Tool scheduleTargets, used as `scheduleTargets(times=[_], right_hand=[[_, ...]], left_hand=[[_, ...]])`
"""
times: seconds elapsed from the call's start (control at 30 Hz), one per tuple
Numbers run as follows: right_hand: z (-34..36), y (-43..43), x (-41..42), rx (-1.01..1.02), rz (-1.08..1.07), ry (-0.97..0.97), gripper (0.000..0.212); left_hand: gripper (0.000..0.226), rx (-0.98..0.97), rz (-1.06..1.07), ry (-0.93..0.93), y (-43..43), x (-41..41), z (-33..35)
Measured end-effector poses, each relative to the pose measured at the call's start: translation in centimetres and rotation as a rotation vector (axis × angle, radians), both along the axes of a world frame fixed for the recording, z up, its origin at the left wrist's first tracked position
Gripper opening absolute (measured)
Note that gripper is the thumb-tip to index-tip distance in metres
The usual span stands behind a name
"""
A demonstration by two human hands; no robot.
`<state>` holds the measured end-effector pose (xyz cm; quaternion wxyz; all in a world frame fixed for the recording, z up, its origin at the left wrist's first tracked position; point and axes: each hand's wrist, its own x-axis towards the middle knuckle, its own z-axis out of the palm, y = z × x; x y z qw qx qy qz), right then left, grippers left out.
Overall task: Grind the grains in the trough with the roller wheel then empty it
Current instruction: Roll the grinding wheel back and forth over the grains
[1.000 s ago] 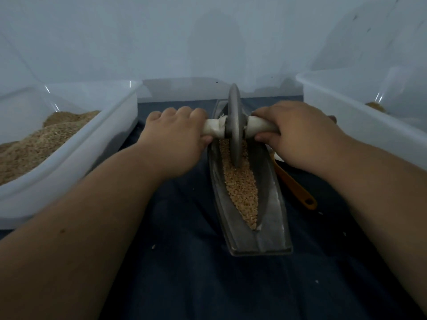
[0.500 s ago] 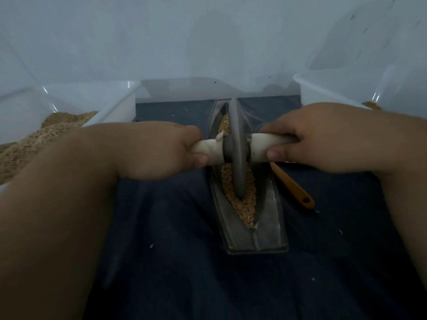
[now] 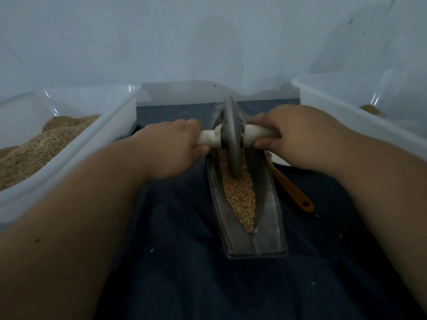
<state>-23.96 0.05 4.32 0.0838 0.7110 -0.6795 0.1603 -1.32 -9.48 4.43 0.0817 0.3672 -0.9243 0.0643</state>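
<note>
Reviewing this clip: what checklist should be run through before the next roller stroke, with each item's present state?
1. Left hand grips the handle: ok.
2. Right hand grips the handle's other end: ok.
3. Roller wheel stands in the trough, on the grains: ok.
4. Grains fine enough to empty: cannot tell.
5. Orange spoon clear of the trough: cannot tell; it lies close beside it.
</note>
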Motion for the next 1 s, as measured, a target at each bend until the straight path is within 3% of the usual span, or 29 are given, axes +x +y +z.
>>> scheduleTargets(times=[0.13,0.27,0.33,0.43,0.53,0.63,0.8,1.0], right_hand=[[2.4,2.6,-0.1,0.229,0.073,0.004,0.047],[3.2,3.8,0.5,0.292,0.075,0.034,0.051],[2.9,3.3,0.6,0.282,0.080,0.000,0.049],[1.4,1.6,0.0,0.174,0.056,-0.042,0.039],[-0.4,-0.1,-0.3,-0.005,-0.006,-0.041,0.042],[-1.1,-0.8,-0.2,-0.109,-0.029,-0.034,0.048],[-0.6,-0.5,-0.1,-0.032,-0.022,-0.007,0.045],[2.6,2.7,-0.4,0.270,0.084,-0.068,0.047]], left_hand=[[0.031,0.298,-0.060,-0.116,1.9,1.5,2.4],[0.040,0.361,-0.081,-0.137,2.6,1.8,3.1],[0.027,0.358,-0.073,-0.115,2.0,1.6,2.7],[0.020,0.218,-0.041,-0.035,0.7,0.8,1.3],[0.032,-0.179,0.022,0.026,-0.5,-0.5,-0.7],[0.045,-0.302,0.073,0.044,-1.0,-1.3,-1.8],[0.042,-0.196,0.022,0.033,-0.8,-0.7,-1.2],[0.041,0.268,-0.064,-0.129,1.7,1.3,2.3]])
